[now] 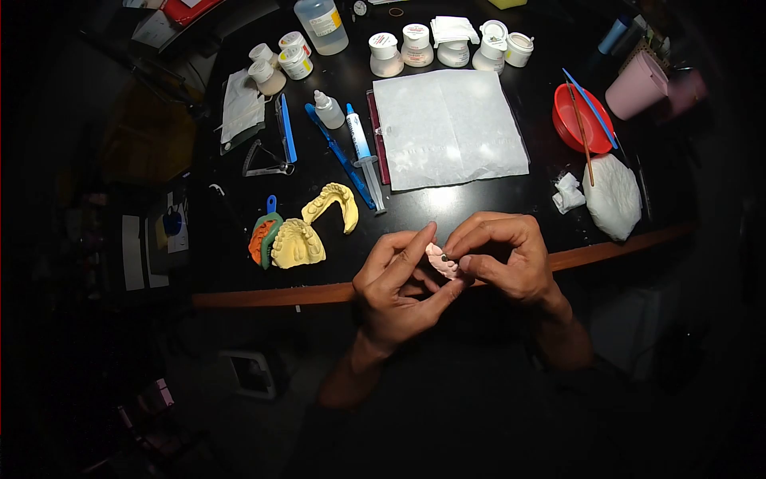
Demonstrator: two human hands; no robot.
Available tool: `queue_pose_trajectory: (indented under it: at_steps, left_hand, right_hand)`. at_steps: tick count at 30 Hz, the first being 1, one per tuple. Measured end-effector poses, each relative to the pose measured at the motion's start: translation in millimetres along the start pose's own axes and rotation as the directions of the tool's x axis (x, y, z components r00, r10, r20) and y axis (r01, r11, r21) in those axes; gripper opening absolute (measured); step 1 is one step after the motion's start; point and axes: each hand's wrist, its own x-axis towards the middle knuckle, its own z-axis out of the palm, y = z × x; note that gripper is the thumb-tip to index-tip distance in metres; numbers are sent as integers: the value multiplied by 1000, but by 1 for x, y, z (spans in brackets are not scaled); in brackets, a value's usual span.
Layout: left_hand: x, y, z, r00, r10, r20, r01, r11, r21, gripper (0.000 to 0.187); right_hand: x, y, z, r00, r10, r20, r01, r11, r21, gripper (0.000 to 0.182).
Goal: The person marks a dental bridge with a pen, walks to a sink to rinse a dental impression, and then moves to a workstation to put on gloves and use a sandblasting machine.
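Just over the table's front edge, my left hand (401,281) holds a pale pink dental model (441,262) between thumb and fingers. My right hand (508,259) is closed at the model's right side, index finger and thumb pinched near a small dark piece (448,257). This piece sits at the teeth of the model; the fingertips partly cover it, so its exact shape is hidden. To the left lie a yellow plaster arch (333,206), a second yellow dental cast (298,245), and an impression tray (266,238) with orange and green material.
Behind my hands lies a white paper sheet (451,128). A syringe (365,160), a blue-handled tool (339,152) and a dropper bottle (328,109) are left of it. A red bowl (565,120) with brushes and a white wad (613,197) stand right. Several jars line the back.
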Motion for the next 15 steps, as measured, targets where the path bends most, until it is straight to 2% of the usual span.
queue_pose_trajectory:
  at_steps: [2, 5, 7, 10, 15]
  left_hand:
    - [0, 0, 0, 996, -89, 18, 90, 992, -85, 65]
    - [0, -2, 1, 995, -96, 16, 98, 989, -112, 66]
    - [1, -4, 0, 998, -57, 10, 58, 992, -112, 66]
    - [1, -4, 0, 1000, -26, 8, 27, 994, -102, 66]
    - [1, -5, 0, 1000, -15, 3, 15, 995, -96, 67]
  right_hand:
    - [-1, 0, 0, 1000, 17, -26, -17, 1000, 22, 7]
    - [-4, -2, 3, 995, 83, -58, -82, 996, 21, 6]
    - [-3, -2, 6, 994, 87, -68, -87, 996, 12, 5]
    - [0, -9, 7, 966, 251, -56, -252, 968, 1, 7]
    - [2, -11, 3, 967, 253, -25, -252, 967, 30, 9]
